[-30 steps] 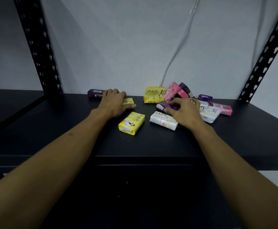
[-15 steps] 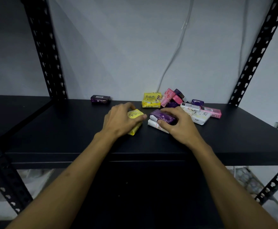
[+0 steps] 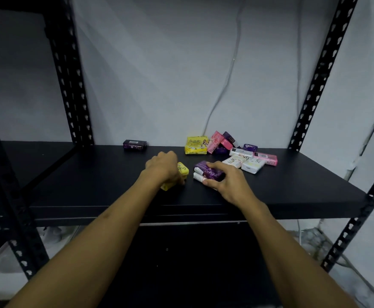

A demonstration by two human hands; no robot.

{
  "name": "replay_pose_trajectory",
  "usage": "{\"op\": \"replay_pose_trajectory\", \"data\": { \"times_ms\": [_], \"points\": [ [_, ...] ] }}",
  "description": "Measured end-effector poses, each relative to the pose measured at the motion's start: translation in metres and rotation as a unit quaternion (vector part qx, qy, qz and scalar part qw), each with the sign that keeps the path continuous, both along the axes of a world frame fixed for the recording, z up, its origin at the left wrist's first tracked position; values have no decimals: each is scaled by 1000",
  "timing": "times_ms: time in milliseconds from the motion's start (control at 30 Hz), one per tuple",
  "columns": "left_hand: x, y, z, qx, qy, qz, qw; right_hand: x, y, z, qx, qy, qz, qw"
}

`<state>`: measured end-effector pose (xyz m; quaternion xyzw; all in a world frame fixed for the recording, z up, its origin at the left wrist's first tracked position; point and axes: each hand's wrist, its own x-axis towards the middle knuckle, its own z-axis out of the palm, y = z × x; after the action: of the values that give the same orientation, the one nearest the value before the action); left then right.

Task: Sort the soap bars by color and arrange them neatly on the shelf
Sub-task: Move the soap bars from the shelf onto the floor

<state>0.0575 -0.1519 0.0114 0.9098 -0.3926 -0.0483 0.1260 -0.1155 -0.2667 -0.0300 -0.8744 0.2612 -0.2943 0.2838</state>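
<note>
Nearby, soap pile [image 3: 237,152], lone purple bar [image 3: 135,144]

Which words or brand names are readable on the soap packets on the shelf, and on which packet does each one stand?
"fruitale": yellow packet standing at the back.
"LUX": white packet in the pile.
"LUX", upside down: second white packet.
"LUX", sideways: pink packet leaning at the back.
Part of "fruitale" only: yellow packet under the left hand.
Other print and barcodes: too small or blurred.

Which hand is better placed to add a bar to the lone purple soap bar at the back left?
Right hand: it already grips a purple wrapped soap bar. The left hand, though nearer the lone purple bar, holds yellow wrapped soap.
</note>
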Motion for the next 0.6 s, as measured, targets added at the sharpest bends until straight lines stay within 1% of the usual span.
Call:
{"op": "replay_pose_trajectory", "data": {
  "times_ms": [133, 267, 367, 467, 533, 600],
  "points": [
    [-3, 12, 0, -18, 66, 37, 997, -22, 17, 5, -18, 34, -3, 999],
    [-14, 32, 3, -21, 76, 54, 995, -44, 35, 8, -28, 53, -10, 998],
    [-27, 54, 3, -37, 73, 47, 995, -66, 52, 8, -37, 35, -8, 999],
    [-55, 82, -2, -72, 67, 17, 995, -94, 71, 4, -39, 8, -16, 999],
    [-82, 101, -16, -113, 59, -4, 992, -118, 88, -9, -30, -12, -20, 999],
    [-113, 120, -44, -160, 74, -16, 984, -146, 109, -34, -3, -22, -25, 999]
  ]
}}
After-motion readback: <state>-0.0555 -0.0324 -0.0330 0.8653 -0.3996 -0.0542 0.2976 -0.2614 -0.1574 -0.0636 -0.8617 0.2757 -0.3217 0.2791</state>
